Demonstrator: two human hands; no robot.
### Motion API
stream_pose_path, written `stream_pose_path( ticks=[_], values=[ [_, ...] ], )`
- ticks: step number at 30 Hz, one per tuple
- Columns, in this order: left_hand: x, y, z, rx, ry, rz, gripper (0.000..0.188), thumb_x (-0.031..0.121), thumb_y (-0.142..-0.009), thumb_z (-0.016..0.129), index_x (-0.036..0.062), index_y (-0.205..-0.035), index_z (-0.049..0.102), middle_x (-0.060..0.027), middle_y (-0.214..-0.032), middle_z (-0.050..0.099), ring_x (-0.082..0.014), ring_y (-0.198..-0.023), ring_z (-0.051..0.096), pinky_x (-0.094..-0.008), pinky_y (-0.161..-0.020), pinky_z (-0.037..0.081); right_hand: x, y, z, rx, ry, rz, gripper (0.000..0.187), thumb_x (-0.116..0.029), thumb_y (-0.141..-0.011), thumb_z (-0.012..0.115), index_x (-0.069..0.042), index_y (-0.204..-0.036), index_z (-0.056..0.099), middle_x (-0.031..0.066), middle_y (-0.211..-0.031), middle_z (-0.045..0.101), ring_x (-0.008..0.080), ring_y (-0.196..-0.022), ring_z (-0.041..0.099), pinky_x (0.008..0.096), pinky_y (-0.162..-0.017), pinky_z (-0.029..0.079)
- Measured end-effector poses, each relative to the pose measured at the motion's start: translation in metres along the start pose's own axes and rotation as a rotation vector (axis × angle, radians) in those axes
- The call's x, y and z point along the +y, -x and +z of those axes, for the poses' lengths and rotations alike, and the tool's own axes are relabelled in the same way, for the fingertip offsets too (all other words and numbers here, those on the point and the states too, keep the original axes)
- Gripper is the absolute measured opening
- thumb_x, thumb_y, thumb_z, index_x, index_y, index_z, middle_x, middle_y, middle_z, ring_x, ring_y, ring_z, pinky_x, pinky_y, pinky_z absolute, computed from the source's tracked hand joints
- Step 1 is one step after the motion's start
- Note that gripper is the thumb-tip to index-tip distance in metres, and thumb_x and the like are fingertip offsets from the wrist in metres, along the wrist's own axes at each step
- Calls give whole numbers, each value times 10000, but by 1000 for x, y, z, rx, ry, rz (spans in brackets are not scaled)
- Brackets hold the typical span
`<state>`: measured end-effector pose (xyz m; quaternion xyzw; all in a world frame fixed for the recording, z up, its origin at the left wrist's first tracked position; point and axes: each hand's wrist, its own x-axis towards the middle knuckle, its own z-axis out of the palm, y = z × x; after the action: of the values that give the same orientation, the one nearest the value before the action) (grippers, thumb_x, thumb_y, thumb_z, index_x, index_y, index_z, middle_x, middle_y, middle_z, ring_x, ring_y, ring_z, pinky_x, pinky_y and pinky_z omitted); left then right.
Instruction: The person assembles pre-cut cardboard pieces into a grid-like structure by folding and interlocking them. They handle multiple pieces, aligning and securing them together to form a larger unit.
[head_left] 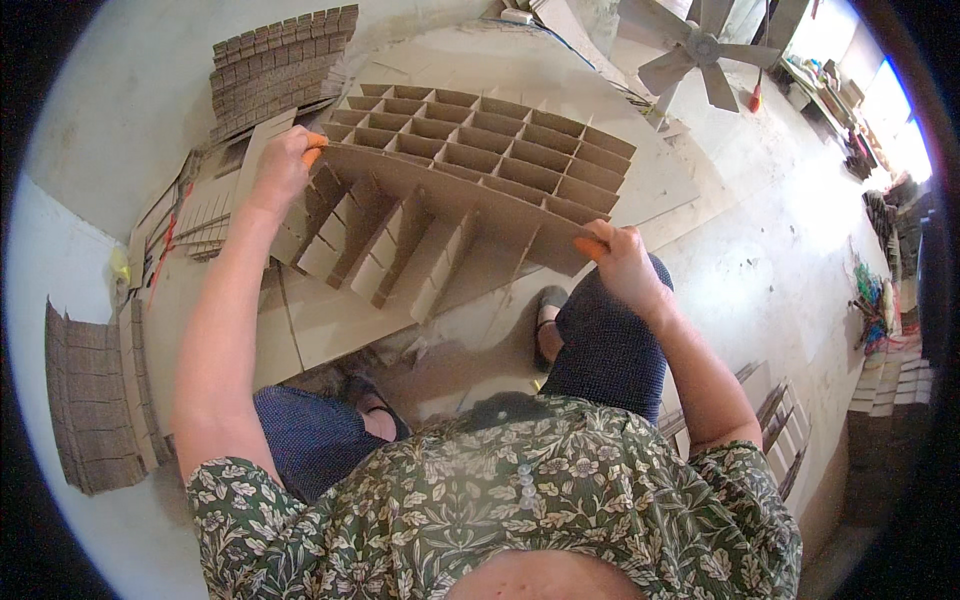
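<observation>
A brown cardboard divider grid made of interlocking strips stands in front of me, with many square cells at its far side. Along its near side runs a long cardboard strip. My left hand is closed on the strip's left end, and my right hand grips its right end. Orange covers show on fingers of both hands. Below the long strip, several slotted cross strips stick out toward me, tilted and apart. Whether every slot is engaged cannot be seen.
Flat cardboard sheets lie under the grid. Stacks of finished-looking brown dividers stand at the far left and near left. A fan stands at the far right. Loose strips lie beside my right arm.
</observation>
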<state>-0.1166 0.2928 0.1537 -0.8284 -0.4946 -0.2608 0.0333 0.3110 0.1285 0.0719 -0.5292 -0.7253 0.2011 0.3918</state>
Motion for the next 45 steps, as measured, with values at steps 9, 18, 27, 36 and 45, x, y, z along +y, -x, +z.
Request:
stream_pose_path(
  ticks=[9,18,27,36,45],
  values=[
    [-2,0,3,15,20,-11,155,-12,-789,616,12,-932,671,-118,-886,653,-256,-845,623,-327,-749,478,-8,-7,-6,-68,154,15,172,-87,-832,628,-19,-990,626,225,-805,630,374,-719,627,406,-629,493],
    [-26,14,21,81,54,-56,263,55,-840,611,69,-1100,641,-141,-1017,646,-329,-904,614,-385,-771,481,-36,-18,-11,-44,297,-122,496,-121,-819,629,-163,-1300,515,169,-954,669,375,-788,642,454,-663,525],
    [133,75,14,250,36,154,206,143,-790,708,55,-972,670,-105,-948,634,-290,-849,622,-361,-720,517,-6,-12,-2,-148,249,-275,651,16,-730,566,-181,-1344,480,145,-731,622,352,-645,620,438,-599,505],
    [89,96,5,236,-98,-203,299,230,-806,706,37,-1028,653,-106,-872,628,-292,-786,613,-385,-687,501,-52,-26,-27,-200,485,-307,483,-78,-789,619,-102,-1263,534,135,-865,625,327,-856,618,429,-713,510],
    [80,78,23,18,-40,-419,169,209,-825,674,68,-919,685,-130,-777,681,-269,-729,664,-373,-631,494,-86,-125,71,-136,306,-629,463,-68,-819,578,-35,-1274,501,200,-1032,595,368,-1011,556,448,-843,475]
  ],
)
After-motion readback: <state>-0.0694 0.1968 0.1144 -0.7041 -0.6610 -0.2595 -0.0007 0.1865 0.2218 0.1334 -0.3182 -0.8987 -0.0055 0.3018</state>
